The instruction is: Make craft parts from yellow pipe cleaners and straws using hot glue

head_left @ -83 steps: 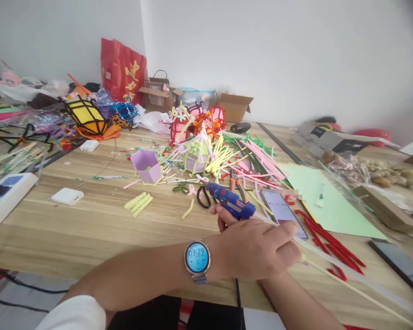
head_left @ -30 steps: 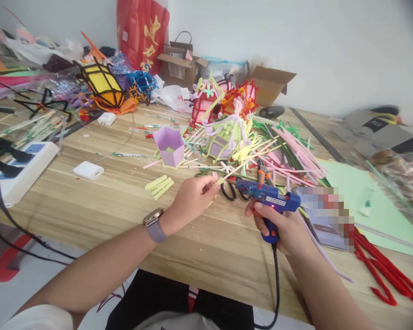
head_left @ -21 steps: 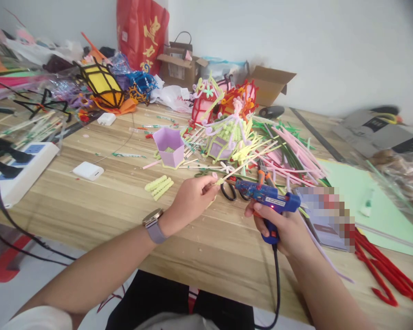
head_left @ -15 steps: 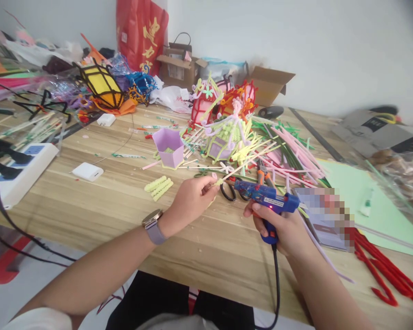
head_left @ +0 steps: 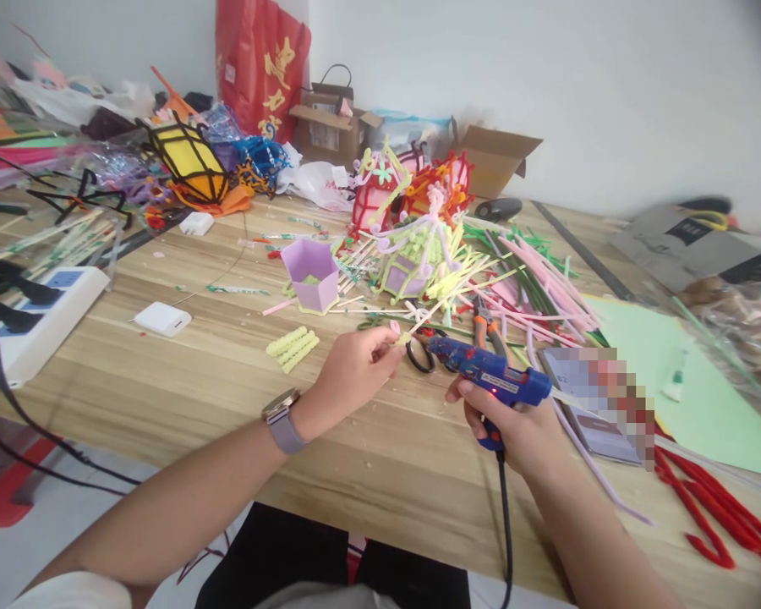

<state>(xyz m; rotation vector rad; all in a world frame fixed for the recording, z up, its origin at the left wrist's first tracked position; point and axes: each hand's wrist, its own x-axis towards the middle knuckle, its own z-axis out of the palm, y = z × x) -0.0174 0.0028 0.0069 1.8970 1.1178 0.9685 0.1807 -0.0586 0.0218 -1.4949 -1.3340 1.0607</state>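
Gripping a blue glue gun [head_left: 498,372] at right, a thin stick [head_left: 429,318] at left

At the left edge of the wooden table [head_left: 196,372] sits a white power strip [head_left: 69,309] with black plugs in it. Right of it lies a white charger [head_left: 162,319], then a small group of yellow-green twisted pieces [head_left: 292,347], with an open purple cup [head_left: 317,288] standing on the far side of them. The left hand [head_left: 355,372] is next, its thumb and fingers pinched on the stick's near end, where a small yellow bit shows. The stick slants from there toward the far right; its far end is lost among similar sticks. Just right of the fingertips are the black handles of scissors [head_left: 420,357]. The glue gun is held above the table, nozzle pointing left and slightly far, close to the stick's near end but apart from it. Its long axis runs from that nozzle to a nearer, right-hand rear. The right hand [head_left: 520,423] is wrapped around its grip; whether the trigger is pressed, I cannot tell. A black cord [head_left: 506,524] drops from the grip toward the near edge. Farther right lie a partly blurred phone [head_left: 564,376], a pale green sheet [head_left: 634,355] and red strips [head_left: 710,503].
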